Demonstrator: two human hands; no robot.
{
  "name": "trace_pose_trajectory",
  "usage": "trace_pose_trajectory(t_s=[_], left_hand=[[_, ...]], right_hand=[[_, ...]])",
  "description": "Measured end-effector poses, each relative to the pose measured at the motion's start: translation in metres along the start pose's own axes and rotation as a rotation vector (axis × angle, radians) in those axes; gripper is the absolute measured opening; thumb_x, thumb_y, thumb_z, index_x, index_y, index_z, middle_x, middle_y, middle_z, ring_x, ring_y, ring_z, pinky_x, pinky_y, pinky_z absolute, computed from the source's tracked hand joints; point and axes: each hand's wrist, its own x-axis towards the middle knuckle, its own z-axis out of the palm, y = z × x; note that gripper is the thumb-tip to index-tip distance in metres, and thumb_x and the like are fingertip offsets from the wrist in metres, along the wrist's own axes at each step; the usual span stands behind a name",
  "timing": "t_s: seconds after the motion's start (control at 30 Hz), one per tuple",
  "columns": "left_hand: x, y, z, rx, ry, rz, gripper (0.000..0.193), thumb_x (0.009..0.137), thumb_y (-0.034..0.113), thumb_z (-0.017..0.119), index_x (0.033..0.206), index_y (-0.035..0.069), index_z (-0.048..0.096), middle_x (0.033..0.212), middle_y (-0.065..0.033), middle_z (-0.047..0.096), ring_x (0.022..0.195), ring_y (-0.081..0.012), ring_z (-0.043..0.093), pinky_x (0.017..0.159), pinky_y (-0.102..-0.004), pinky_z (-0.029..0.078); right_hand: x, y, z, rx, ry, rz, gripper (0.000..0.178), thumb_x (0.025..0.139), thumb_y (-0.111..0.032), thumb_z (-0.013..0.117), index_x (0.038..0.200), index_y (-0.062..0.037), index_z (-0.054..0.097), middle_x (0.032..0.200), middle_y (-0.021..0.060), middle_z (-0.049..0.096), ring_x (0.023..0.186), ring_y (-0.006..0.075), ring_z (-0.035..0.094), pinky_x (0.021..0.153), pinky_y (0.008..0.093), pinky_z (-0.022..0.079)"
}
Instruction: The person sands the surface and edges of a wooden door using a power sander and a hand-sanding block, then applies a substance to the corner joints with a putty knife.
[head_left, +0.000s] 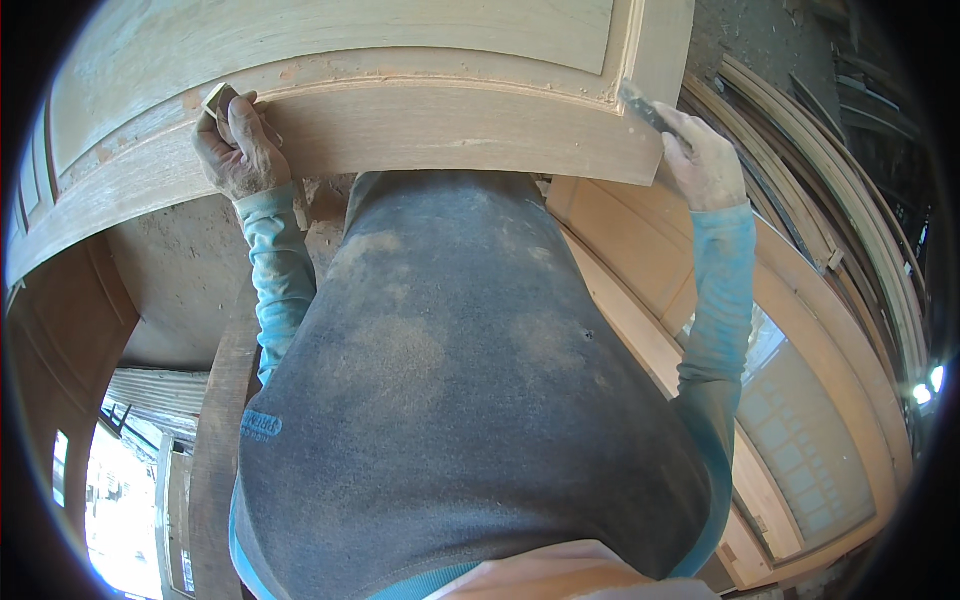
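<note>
A wooden panel door point(450, 135) lies across the top of the view, with a carved moulding running round its recessed panel point(330, 75). My right hand point(710, 165) grips a slim, dark-handled tool point(645, 108). Its pale tip meets the moulding at the panel's right corner; whether it is a blade or bristles I cannot make out. Over the door's near rail, toward the left, my left hand point(240, 150) is closed on a small block point(220, 97) with a pale yellowish face and a dark side. Crumbs of wood or dust lie along the groove.
Long wooden strips point(820, 190) are stacked at the right. Below them a wooden frame with glass panes point(810, 430) leans beside my right arm. Another brown panelled piece point(70, 330) stands at the left, near an upright plank point(222, 440). My dusty dark shirt fills the middle.
</note>
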Motion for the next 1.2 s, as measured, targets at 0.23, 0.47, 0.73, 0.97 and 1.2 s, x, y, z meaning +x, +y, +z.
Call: trace_pose_trajectory(t_s=[0.23,0.47,0.73,0.97,1.2], left_hand=[[0.000,0.000,0.000,0.015,-0.017,0.010,0.042,0.104,0.029,0.066,0.128,-0.003,0.052,0.104,-0.0138,0.074,0.067,-0.0077,0.060,0.056,-0.0211,0.048],[-0.002,0.003,0.001,0.039,-0.011,-0.001,0.041,0.105,0.030,0.064,0.127,-0.002,0.052,0.104,-0.0132,0.073,0.067,-0.0072,0.058,0.056,-0.0212,0.048],[0.001,-0.002,-0.002,0.029,-0.019,0.009,0.041,0.105,0.029,0.063,0.130,-0.002,0.051,0.105,-0.0125,0.073,0.068,-0.0077,0.058,0.056,-0.0209,0.048],[0.009,-0.044,-0.036,0.237,-0.169,-0.011,0.053,0.107,0.041,0.056,0.139,-0.001,0.046,0.110,-0.0108,0.068,0.086,-0.0136,0.063,0.068,-0.0262,0.054],[-0.006,-0.013,-0.013,0.100,-0.142,-0.069,0.050,0.109,0.039,0.057,0.136,-0.002,0.049,0.121,-0.0141,0.065,0.100,-0.0159,0.062,0.078,-0.0279,0.052]], right_hand=[[-0.005,-0.018,0.003,-0.383,-0.127,-0.093,0.035,0.097,-0.016,0.061,0.130,-0.0235,0.069,0.097,0.0054,0.069,0.084,0.0316,0.071,0.072,0.0433,0.060],[0.001,-0.005,0.011,-0.490,0.037,0.003,0.035,0.101,-0.020,0.054,0.134,-0.0234,0.064,0.101,0.0051,0.070,0.081,0.0322,0.073,0.069,0.0458,0.061],[-0.003,-0.017,0.015,-0.438,-0.072,0.064,0.036,0.100,-0.023,0.054,0.135,-0.0221,0.063,0.106,0.0077,0.073,0.083,0.0367,0.073,0.074,0.0509,0.060],[-0.011,-0.005,0.024,-0.264,-0.027,0.065,0.035,0.100,-0.019,0.051,0.132,-0.0226,0.063,0.106,0.0143,0.074,0.089,0.0368,0.074,0.078,0.0521,0.060],[-0.029,-0.039,0.026,-0.202,-0.161,0.177,0.046,0.092,-0.008,0.057,0.137,-0.0157,0.061,0.096,0.0126,0.064,0.081,0.0349,0.070,0.069,0.0503,0.058]])
